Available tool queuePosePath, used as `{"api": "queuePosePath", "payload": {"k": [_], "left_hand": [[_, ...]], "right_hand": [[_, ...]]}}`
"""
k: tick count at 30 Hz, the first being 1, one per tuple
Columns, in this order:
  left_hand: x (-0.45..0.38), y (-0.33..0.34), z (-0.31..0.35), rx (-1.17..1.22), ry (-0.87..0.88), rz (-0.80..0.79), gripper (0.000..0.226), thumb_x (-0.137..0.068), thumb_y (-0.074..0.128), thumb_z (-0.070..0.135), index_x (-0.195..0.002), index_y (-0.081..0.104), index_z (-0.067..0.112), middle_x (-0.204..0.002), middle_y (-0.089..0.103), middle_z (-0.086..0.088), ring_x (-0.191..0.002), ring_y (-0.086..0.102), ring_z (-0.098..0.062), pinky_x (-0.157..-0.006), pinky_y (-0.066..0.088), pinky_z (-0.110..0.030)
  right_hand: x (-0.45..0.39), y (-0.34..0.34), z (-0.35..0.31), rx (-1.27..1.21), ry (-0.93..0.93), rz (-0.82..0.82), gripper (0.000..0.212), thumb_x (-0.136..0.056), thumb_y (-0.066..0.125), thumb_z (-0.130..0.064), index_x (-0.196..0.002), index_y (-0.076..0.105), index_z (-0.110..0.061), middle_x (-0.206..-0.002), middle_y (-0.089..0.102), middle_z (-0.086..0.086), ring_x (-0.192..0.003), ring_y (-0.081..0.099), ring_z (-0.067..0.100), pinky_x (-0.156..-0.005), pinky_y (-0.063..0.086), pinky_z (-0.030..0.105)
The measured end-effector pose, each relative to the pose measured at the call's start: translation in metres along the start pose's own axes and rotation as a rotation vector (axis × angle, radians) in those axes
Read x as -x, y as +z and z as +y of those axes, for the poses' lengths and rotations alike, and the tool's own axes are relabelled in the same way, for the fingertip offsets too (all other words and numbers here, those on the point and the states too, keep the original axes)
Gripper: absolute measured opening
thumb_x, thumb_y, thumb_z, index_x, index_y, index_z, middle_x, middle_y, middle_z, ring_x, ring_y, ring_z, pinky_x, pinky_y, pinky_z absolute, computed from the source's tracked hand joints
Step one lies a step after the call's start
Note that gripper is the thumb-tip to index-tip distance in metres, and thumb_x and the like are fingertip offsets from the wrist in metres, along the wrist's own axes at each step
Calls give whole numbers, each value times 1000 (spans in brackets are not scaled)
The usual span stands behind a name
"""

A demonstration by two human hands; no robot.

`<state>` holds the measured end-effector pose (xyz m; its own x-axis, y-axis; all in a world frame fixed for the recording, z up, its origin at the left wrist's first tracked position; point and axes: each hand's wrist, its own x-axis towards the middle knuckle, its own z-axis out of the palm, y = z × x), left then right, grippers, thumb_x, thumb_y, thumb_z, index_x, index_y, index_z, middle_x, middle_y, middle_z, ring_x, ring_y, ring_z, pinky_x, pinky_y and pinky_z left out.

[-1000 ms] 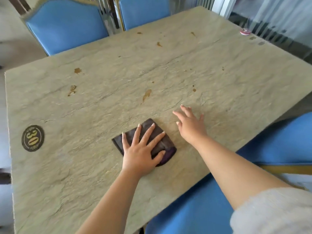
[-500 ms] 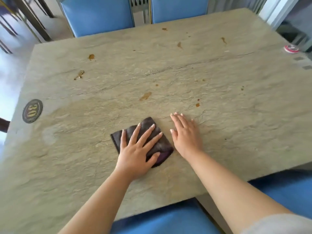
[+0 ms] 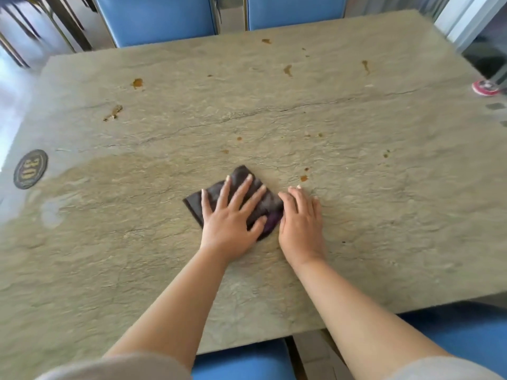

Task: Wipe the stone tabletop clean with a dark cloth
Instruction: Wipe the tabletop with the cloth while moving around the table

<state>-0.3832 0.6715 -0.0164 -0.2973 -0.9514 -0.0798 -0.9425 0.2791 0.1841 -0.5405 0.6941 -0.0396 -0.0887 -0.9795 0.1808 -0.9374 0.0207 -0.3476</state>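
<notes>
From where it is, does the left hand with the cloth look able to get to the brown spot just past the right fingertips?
Probably yes. The left hand lies flat on the dark cloth, and bare stone separates it from the brown spot; only the right hand sits close alongside.

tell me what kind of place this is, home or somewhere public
Probably a restaurant or café rather than a home. The stone tabletop carries a round numbered plaque reading 30, matching blue chairs stand around it, and food-like brown stains are being wiped off with a dark cloth.

The person is wearing pale grey sleeves (image 3: 118, 367) ending above the elbows, leaving both forearms (image 3: 175, 305) bare.
</notes>
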Motion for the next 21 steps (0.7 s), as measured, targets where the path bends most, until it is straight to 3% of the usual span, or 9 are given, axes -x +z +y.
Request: {"api": "queuePosePath", "payload": {"k": [5,8,12,14,16,17,21], "left_hand": [[60,2,-16,-51,131,-71,63,-90,25,69,-147,2,57,-160,-5,24,-149,-14,-15,-115,-6,-63],[56,-8,-17,129,105,-83,61,-90,23,70,-147,10,56,-160,2,26,-148,-11,-6,-116,-10,-59],[64,-12,-32,261,-156,86,56,-95,21,61,-149,22,46,-161,9,20,-148,-8,-1,-117,-16,-51],[73,-10,-46,261,-338,116,53,-98,19,57,-149,23,45,-161,7,18,-148,-8,-2,-116,-18,-49],[81,-8,-58,277,-457,84,56,-97,18,58,-151,20,42,-161,7,19,-147,-9,0,-117,-18,-48],[85,-7,-62,281,-469,53,58,-97,17,60,-152,16,41,-161,4,22,-146,-11,3,-117,-19,-46],[85,-10,-76,473,-456,-32,55,-101,12,54,-153,3,41,-158,-2,28,-142,-13,11,-116,-22,-39]], "right_hand": [[0,-1,-2,-16,-6,-12,52,-80,50,2,-129,54,-13,-139,48,8,-139,34,27,-116,21,51],[2,-6,-2,-45,12,-52,49,-85,48,-1,-132,52,-14,-143,45,6,-142,28,23,-119,14,47],[10,-16,-25,-76,57,9,40,-87,51,-13,-126,57,-12,-138,49,9,-138,35,28,-114,20,56],[25,-14,-52,-113,-138,-32,43,-88,49,-26,-129,56,-17,-138,49,11,-136,36,31,-111,24,57],[40,-3,-72,-1,-398,-232,52,-91,36,-46,-142,38,-34,-153,32,9,-144,21,30,-114,15,57],[40,2,-76,84,-431,-296,56,-91,29,-54,-146,26,-42,-158,19,6,-147,10,29,-115,7,58],[10,10,-88,217,-143,-388,64,-89,22,-64,-148,2,-48,-161,-10,1,-146,-17,29,-113,-10,59]]}}
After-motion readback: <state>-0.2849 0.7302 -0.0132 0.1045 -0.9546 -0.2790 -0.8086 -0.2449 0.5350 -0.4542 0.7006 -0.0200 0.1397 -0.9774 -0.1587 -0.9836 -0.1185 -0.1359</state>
